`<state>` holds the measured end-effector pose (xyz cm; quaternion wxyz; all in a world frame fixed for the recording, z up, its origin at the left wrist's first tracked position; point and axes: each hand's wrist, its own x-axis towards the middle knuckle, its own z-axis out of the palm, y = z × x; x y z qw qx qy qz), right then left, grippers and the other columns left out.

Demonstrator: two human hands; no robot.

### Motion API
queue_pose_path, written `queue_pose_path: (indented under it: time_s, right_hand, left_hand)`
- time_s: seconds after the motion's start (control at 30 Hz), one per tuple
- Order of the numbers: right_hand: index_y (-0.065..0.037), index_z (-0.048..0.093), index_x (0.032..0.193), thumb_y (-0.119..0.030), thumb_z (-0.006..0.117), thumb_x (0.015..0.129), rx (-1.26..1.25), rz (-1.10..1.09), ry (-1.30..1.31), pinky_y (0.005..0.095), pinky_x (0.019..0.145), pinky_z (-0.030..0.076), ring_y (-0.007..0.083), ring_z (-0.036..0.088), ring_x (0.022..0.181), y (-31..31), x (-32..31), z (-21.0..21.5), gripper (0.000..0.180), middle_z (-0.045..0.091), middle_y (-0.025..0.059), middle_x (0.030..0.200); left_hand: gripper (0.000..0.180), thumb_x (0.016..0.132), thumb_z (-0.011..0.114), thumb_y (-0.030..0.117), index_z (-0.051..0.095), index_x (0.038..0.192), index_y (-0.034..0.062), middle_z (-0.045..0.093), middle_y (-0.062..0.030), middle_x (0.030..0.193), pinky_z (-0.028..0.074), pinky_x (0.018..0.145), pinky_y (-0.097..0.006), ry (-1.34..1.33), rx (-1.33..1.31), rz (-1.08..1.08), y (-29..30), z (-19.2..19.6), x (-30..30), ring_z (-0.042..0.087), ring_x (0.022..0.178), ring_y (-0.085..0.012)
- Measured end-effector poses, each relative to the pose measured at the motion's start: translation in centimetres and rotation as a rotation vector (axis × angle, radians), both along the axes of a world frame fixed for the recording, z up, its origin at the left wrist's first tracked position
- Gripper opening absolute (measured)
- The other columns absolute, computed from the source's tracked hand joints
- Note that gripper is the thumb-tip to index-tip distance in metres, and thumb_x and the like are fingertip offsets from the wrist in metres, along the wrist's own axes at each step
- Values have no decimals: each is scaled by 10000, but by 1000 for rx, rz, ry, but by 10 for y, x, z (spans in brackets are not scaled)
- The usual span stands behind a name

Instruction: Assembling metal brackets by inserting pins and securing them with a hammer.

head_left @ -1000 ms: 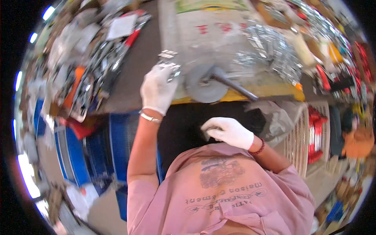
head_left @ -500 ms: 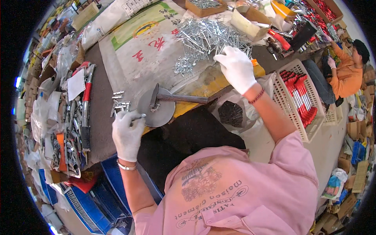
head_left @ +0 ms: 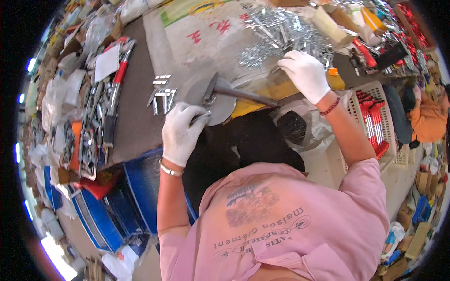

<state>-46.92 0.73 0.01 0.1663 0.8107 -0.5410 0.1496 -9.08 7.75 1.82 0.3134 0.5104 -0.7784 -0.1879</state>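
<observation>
A round grey metal disc (head_left: 213, 100) lies near the front edge of the brown worktable (head_left: 136, 117), and a hammer (head_left: 234, 92) rests across it, head on the disc and handle running off to the right. The left hand (head_left: 180, 133), in a white glove, sits at the disc's near edge with its fingers curled in around a small metal piece (head_left: 202, 114) pinched at the fingertips, which touches the disc. Just to the left of the disc a few short silver metal pieces (head_left: 161, 93) lie set out on the table.

Farther back and to the right, the right hand (head_left: 307, 75), also in a white glove, reaches into a heap of shiny metal parts (head_left: 276, 35) spread on a pale printed sack (head_left: 201, 37). Its fingers are bent down narrow into the heap; whether they grip a piece I cannot tell. A dark beaded bracelet (head_left: 330, 107) circles that wrist, and a metal bangle (head_left: 170, 169) the left one.

Along the table's left side lie more tools and clutter, among them a red-handled tool (head_left: 117, 89). To the right, below the table, a pale plastic basket (head_left: 375, 93) holds red-handled tools (head_left: 372, 122). Another person in orange (head_left: 429, 117) sits at the far right.
</observation>
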Motion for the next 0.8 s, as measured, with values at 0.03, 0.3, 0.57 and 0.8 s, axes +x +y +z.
queue_pose_path:
  time_s: [0.03, 0.3, 0.57, 0.8]
  right_hand:
    - [-135, 769, 962, -150, 765, 881, -2, 33, -38, 375, 801, 590, 272, 718, 915, 7, 12, 8, 82, 730, 16, 1015]
    - [3, 696, 1037, 8, 665, 963, 882, 202, -1149, 290, 816, 608, 142, 756, 939, 49, 125, 24, 81, 757, 72, 1001]
    - [-113, 748, 895, -130, 723, 897, 319, 304, -410, 406, 740, 578, 284, 712, 826, 51, 138, 12, 30, 686, 77, 877]
    - [-144, 711, 824, -107, 726, 807, 158, 354, -225, 411, 780, 542, 261, 650, 891, 49, 141, 7, 43, 596, 40, 880]
  left_hand:
    - [90, 833, 804, 119, 758, 904, 86, 668, -103, 884, 525, 801, -407, 4, -15, -1, -1, -3, 0, 668, 899, -312]
    - [121, 828, 815, 135, 787, 940, 97, 682, -88, 888, 534, 791, -401, 41, 7, 32, 4, -5, 1, 674, 893, -309]
    - [126, 827, 815, 93, 785, 949, 83, 694, -103, 912, 545, 773, -412, 92, -66, 57, 6, -17, 6, 691, 878, -312]
    - [120, 836, 816, 97, 785, 950, 77, 696, -104, 914, 552, 764, -397, 133, 5, 88, 6, -20, 7, 700, 868, -307]
